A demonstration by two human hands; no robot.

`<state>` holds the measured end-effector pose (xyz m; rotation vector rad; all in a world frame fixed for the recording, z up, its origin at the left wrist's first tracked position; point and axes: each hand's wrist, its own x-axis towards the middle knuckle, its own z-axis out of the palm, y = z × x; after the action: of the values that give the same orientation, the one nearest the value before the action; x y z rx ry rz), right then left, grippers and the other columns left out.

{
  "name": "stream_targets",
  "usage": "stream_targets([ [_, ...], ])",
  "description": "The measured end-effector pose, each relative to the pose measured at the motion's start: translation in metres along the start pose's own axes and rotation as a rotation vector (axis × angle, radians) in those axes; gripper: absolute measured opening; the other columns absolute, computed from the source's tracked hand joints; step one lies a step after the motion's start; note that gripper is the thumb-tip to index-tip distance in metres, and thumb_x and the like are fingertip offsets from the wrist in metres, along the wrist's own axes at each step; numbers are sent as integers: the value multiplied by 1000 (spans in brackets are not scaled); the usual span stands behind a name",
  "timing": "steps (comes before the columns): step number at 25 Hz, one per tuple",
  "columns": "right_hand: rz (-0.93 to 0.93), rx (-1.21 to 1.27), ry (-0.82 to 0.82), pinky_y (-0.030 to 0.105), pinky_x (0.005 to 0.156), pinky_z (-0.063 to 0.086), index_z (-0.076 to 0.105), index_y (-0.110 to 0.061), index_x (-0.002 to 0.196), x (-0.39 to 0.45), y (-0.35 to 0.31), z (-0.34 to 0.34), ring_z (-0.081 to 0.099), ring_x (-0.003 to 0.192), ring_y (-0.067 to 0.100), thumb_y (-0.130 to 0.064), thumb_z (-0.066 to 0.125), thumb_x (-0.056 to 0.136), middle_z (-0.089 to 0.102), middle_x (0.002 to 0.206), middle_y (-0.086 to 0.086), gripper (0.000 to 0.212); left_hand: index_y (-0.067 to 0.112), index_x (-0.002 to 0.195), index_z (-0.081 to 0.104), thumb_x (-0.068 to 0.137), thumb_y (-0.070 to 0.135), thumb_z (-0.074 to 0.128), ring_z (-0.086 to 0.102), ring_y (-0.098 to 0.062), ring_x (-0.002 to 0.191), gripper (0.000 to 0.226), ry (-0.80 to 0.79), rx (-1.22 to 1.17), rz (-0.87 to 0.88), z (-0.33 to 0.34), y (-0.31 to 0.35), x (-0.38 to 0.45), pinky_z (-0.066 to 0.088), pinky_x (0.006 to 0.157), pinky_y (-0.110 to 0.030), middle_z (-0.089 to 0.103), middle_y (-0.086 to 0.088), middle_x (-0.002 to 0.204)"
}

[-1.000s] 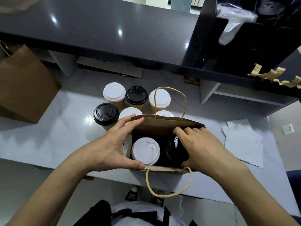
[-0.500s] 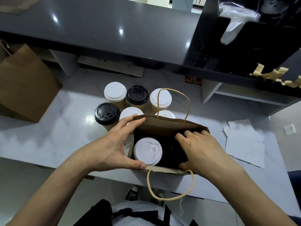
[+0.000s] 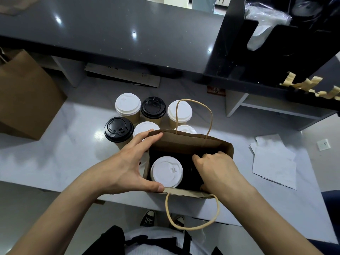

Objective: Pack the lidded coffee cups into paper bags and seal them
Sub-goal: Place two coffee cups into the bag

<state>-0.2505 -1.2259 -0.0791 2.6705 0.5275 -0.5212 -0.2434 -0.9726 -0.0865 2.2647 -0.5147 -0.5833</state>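
Note:
An open brown paper bag (image 3: 191, 142) with twine handles stands at the near edge of the grey counter (image 3: 55, 162). A white-lidded cup (image 3: 166, 171) sits in its left half. My left hand (image 3: 128, 162) grips the bag's left rim, thumb on the near edge and fingers on the far corner. My right hand (image 3: 215, 172) reaches down into the bag's right half, over a black-lidded cup that it hides. Behind the bag stand several more lidded cups, among them a black-lidded one (image 3: 118, 128) and a white-lidded one (image 3: 127, 104).
A large brown paper bag (image 3: 24, 96) stands at the left. White paper sheets (image 3: 274, 161) lie at the right. A dark raised counter (image 3: 128, 28) runs across the back, with a black holder (image 3: 276, 43) and strips of paper tape (image 3: 309, 86) at the right.
My right hand has sunk deeper into the bag's right half, and the black lid it covered is now out of sight. My left hand keeps the same hold on the rim.

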Motion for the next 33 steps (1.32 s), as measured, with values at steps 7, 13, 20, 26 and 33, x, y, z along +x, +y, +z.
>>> stream_targets([
  [7,32,64,9,38,90,37,49,-20,131,-3,1,3,63,104,26,-29,72,82,64,114,2,54,57,154,9,59,71,85,22,5,147,122,6,7,35,1,-2,-1,34,119,-31,8,28,159],
  [13,94,296,269,37,95,42,60,-31,128,-27,21,-4,56,112,23,-39,71,85,62,121,-5,45,54,156,9,60,72,84,23,4,147,123,-16,21,79,-1,-4,2,37,118,-33,9,29,159],
  [20,448,412,433,48,90,47,73,-25,114,-50,23,26,61,109,34,-24,78,78,61,127,8,36,51,157,9,60,75,81,28,5,141,123,-27,38,136,-4,-8,9,41,114,-31,12,31,155],
  [26,554,548,384,43,98,44,55,-26,141,-62,19,27,58,119,24,-25,60,94,58,139,-6,48,48,158,11,60,73,82,27,8,139,124,-43,44,179,-5,-9,15,38,114,-25,12,32,154],
  [33,623,621,362,39,103,39,50,-27,146,-78,20,29,55,125,21,-22,59,94,55,145,-7,52,48,158,8,62,69,84,20,8,142,124,-87,70,205,2,0,20,22,111,-10,5,31,157],
])
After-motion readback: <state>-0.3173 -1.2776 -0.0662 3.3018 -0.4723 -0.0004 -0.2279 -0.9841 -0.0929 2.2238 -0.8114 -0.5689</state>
